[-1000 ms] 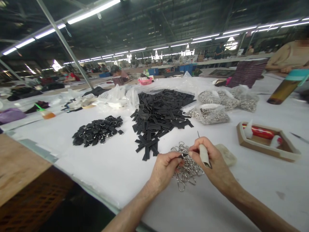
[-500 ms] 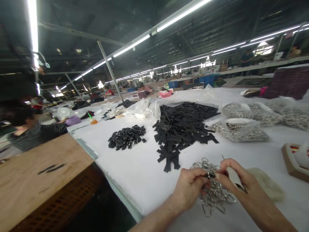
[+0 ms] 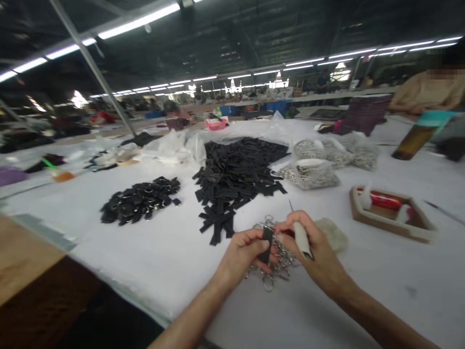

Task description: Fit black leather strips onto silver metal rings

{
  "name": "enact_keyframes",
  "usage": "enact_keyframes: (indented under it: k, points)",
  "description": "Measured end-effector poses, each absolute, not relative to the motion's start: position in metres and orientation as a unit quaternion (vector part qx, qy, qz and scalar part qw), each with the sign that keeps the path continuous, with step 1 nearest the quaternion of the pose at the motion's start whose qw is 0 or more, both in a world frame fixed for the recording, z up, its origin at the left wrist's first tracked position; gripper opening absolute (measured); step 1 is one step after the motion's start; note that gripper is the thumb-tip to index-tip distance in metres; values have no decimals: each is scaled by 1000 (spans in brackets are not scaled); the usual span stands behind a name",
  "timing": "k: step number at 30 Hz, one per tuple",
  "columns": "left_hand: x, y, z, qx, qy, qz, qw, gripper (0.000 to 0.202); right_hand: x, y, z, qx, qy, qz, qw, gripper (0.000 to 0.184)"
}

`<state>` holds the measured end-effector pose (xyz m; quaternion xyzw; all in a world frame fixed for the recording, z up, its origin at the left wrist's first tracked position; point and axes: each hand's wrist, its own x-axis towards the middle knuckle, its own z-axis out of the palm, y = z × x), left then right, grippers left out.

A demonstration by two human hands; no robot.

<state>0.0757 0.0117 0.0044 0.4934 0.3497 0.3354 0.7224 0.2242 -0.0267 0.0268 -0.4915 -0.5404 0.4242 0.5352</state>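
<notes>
My left hand (image 3: 238,252) pinches a flat black strip (image 3: 267,246) between thumb and fingers, above a small heap of silver metal rings (image 3: 286,259) on the white tabletop. Close beside the strip's upper end are the fingertips of my right hand (image 3: 319,249); whether they touch it I cannot make out. That hand also grips a tool with a pale wrapped handle (image 3: 301,239) and a thin metal shaft pointing up. Beyond my hands spreads a large pile of black strips (image 3: 243,169). To its left lies a pile of folded black pieces with metal rings (image 3: 138,199).
Clear bags of metal rings (image 3: 310,174) stand behind on the right. Nearer are a pale cloth pad (image 3: 332,233) and a shallow box (image 3: 390,225) holding a red item. A drink cup (image 3: 416,138) stands far right, with a person (image 3: 425,92) behind. The table's edge runs along the lower left.
My view has swung right, bringing the box and cup into sight. The black strip, earlier mostly hidden between my fingers, now shows its flat face in my left hand. My right hand still holds the tool.
</notes>
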Motion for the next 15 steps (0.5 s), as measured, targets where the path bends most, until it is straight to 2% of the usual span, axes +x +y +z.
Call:
enact_keyframes:
  k: [5, 12, 15]
  points:
    - [74, 17, 3, 502, 332, 320, 732, 18, 227, -22, 15, -497, -549, 400, 540, 9]
    - [74, 16, 5, 492, 343, 340, 724, 47, 224, -23, 14, -474, -542, 434, 541, 8]
    - [74, 16, 5, 489, 342, 334, 729, 44, 223, -24, 16, -488, -552, 405, 541, 9]
